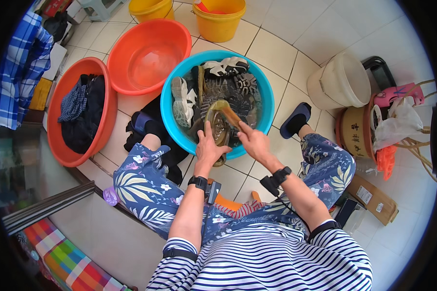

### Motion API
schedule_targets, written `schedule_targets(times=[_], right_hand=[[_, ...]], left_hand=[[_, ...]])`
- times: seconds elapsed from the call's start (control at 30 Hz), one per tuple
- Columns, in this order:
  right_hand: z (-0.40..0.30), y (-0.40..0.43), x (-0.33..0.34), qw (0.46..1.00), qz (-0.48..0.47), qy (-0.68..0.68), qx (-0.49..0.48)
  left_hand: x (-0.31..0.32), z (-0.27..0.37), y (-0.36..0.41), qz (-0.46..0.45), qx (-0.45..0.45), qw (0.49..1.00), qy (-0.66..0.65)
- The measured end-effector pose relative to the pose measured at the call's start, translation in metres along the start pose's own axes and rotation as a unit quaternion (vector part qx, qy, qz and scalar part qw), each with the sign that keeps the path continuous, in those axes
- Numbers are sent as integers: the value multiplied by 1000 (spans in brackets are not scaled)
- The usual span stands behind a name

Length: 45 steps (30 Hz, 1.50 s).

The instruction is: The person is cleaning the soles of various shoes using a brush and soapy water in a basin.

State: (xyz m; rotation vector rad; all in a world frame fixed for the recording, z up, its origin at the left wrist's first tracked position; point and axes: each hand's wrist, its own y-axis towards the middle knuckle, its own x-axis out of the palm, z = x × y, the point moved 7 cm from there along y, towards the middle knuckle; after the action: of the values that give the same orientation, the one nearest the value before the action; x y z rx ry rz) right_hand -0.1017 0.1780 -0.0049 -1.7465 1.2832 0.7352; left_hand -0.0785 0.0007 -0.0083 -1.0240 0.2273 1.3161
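Note:
A blue plastic basin (pixel 267 102) stands on the tiled floor before me, with several wet shoes in murky water. My left hand (pixel 209 147) grips an olive-coloured shoe (pixel 220 129), its opening facing up, at the basin's near rim. In my right hand (pixel 255 142) is the handle of a brown scrubbing brush (pixel 231 114). The brush's far end meets the toe part of the shoe; its bristles are hidden. A black-and-white sneaker (pixel 225 67) lies at the far side, and another white-and-black sneaker (pixel 183 102) leans against the left wall. Dark patterned soles (pixel 236 91) show between them.
An orange-red basin (pixel 149 58) stands behind left; another (pixel 52 120) holds dark clothes (pixel 85 116). Yellow buckets (pixel 220 22) are at the back. To the right stand a whitish bucket (pixel 335 82) and a pot bearing writing (pixel 355 132). Black cloth (pixel 171 160) lies by my left foot.

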Motion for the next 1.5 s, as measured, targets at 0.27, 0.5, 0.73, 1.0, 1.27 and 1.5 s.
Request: schedule_targets(times=[0.27, 0.5, 0.73, 1.0, 1.27, 1.5], right_hand=[[70, 15, -14, 981, 70, 72, 164], [40, -23, -18, 979, 65, 154, 114], [-56, -54, -14, 998, 0, 56, -19], [-38, 15, -29, 994, 108, -26, -7], [-56, -4, -41, 992, 114, -41, -46], [-82, -45, -23, 996, 33, -30, -79]], left_hand=[[-26, 1, 0, 10, -36, 999, 34], [-4, 8, -21, 87, 7, 982, 168], [13, 2, -25, 172, 75, 966, 179], [22, 3, -16, 152, 85, 971, 162], [20, 5, -19, 240, 117, 938, 223], [13, 2, -25, 253, 110, 935, 224]])
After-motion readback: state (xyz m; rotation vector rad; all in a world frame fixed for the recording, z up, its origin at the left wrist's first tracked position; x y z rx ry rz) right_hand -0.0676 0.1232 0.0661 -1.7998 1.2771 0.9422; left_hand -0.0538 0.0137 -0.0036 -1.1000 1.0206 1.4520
